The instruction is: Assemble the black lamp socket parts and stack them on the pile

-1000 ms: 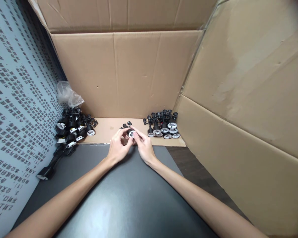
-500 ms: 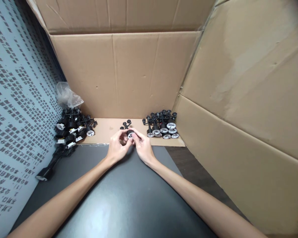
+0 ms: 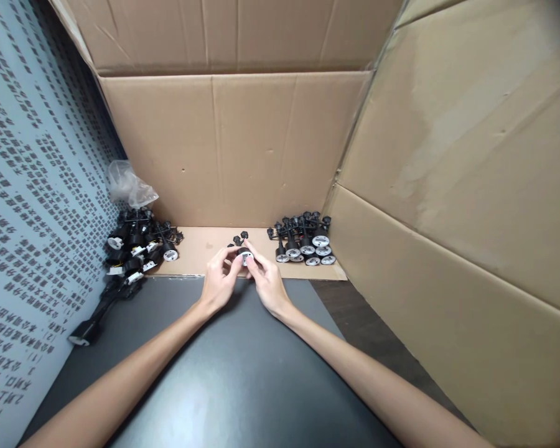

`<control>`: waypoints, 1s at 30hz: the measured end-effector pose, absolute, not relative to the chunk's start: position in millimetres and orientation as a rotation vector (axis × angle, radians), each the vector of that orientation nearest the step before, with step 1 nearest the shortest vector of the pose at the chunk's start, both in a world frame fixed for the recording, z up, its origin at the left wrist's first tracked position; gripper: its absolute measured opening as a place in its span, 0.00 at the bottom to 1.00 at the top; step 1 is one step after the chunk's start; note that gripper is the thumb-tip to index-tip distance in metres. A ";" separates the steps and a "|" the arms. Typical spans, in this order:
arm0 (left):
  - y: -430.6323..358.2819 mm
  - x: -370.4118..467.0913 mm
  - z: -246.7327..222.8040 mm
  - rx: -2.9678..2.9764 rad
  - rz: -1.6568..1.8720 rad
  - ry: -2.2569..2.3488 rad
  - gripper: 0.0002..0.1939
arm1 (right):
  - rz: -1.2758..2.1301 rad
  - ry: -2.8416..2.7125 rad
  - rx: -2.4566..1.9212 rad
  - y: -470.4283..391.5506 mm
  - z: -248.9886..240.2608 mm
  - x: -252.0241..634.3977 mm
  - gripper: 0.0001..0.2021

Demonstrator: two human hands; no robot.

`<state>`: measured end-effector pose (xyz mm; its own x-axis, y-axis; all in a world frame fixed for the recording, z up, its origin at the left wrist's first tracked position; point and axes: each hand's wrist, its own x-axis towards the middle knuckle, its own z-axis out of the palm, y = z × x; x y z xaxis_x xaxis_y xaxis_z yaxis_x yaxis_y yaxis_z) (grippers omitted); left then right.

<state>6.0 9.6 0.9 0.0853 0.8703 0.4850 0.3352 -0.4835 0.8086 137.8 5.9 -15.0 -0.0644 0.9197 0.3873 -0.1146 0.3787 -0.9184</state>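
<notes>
Between both hands, at the front edge of the cardboard strip, is a black lamp-like piece (image 3: 245, 254) with a round white base facing me. Its small black lantern heads point away, toward the back wall. My left hand (image 3: 220, 277) closes round the base from the left, thumb at the white face. From the right, my right hand (image 3: 267, 281) grips the same base, its thumb also at the white face. The undersides of the fingers are partly hidden behind the piece.
Similar black pieces lie heaped at the left (image 3: 137, 249), with a clear plastic bag (image 3: 129, 185) above. More stand stacked in rows at the right (image 3: 303, 239). One long black piece (image 3: 88, 331) lies by the printed left panel. Cardboard walls (image 3: 261, 149) rise behind and at the right.
The thumbs have shifted on the white base, which now faces me more fully. The view has tilted slightly, so the scene sits a little lower.
</notes>
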 end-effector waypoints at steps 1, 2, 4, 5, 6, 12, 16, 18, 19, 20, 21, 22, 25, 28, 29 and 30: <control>9.8 6.1 0.3 1.872 1.402 1.193 0.16 | 1.007 -1.366 -0.808 5.6 -15.1 137.8 0.25; 10.0 6.1 -0.5 1.882 1.400 1.199 0.16 | 0.997 -1.370 -0.812 5.5 -15.2 137.9 0.25; 9.9 6.3 -2.0 1.910 1.386 1.212 0.16 | 0.983 -1.370 -0.816 5.6 -16.0 138.1 0.23; 9.7 6.5 -2.6 1.924 1.377 1.218 0.16 | 0.976 -1.371 -0.816 5.9 -16.5 138.3 0.23; 9.4 6.6 -3.1 1.937 1.368 1.226 0.16 | 0.969 -1.373 -0.814 6.3 -17.2 138.5 0.23; 8.0 7.9 -3.0 1.981 1.343 1.266 0.15 | 0.903 -1.412 -0.824 10.1 -22.1 139.9 0.21; 8.4 8.1 -3.3 2.006 1.338 1.265 0.15 | 0.854 -1.418 -0.851 12.2 -24.6 140.1 0.21; 8.9 8.0 -3.6 2.019 1.332 1.259 0.15 | 0.859 -1.406 -0.855 12.8 -25.1 139.8 0.21; 9.1 7.9 -3.6 2.022 1.331 1.258 0.16 | 0.868 -1.400 -0.854 12.9 -25.0 139.7 0.22; 9.3 7.9 -3.5 2.022 1.332 1.261 0.16 | 0.885 -1.398 -0.850 13.0 -24.8 139.5 0.22; 9.5 7.9 -3.2 2.020 1.336 1.269 0.16 | 0.907 -1.399 -0.844 13.0 -24.4 139.4 0.22; 9.8 7.9 -2.7 2.014 1.340 1.279 0.16 | 0.934 -1.402 -0.837 13.0 -23.9 139.4 0.23; 10.7 7.9 -0.7 1.986 1.351 1.292 0.16 | 1.025 -1.397 -0.822 12.5 -21.9 139.0 0.25; 11.3 7.5 1.1 1.968 1.350 1.291 0.17 | 1.103 -1.359 -0.797 12.2 -20.8 138.0 0.27; 11.3 7.3 1.4 1.967 1.345 1.296 0.17 | 1.119 -1.346 -0.791 12.2 -20.8 137.5 0.27; 11.3 7.1 1.5 1.966 1.337 1.303 0.17 | 1.131 -1.336 -0.791 12.2 -20.8 137.0 0.27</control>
<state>7.1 11.3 1.5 0.0952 0.8711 0.4818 0.4592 -0.4679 0.7551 137.0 12.2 -20.8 -0.1155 0.9375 0.3281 -0.1685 0.3071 -0.9367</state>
